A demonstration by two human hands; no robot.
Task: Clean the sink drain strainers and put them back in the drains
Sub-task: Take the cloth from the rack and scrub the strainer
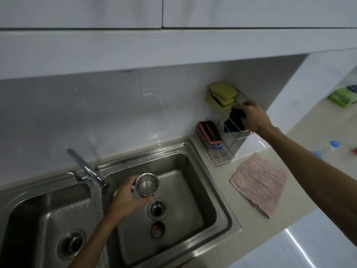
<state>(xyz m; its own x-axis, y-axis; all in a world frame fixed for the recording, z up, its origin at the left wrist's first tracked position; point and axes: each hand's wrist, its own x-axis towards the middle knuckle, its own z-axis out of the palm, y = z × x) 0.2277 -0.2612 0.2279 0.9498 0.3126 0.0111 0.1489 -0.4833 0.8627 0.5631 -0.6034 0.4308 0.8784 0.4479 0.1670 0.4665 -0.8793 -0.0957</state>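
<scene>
Curling round the steel strainer basket (147, 184), the fingers and thumb of the left hand (126, 198) clamp its side, holding it just up and left of the open drain (157, 209) in the right basin (193, 200). A second strainer (158, 229) lies on the basin floor just nearer than that drain. Well beyond and right of the drain, the right hand (253, 118) pinches a dark cloth (234, 120) in the wire rack (242, 134).
</scene>
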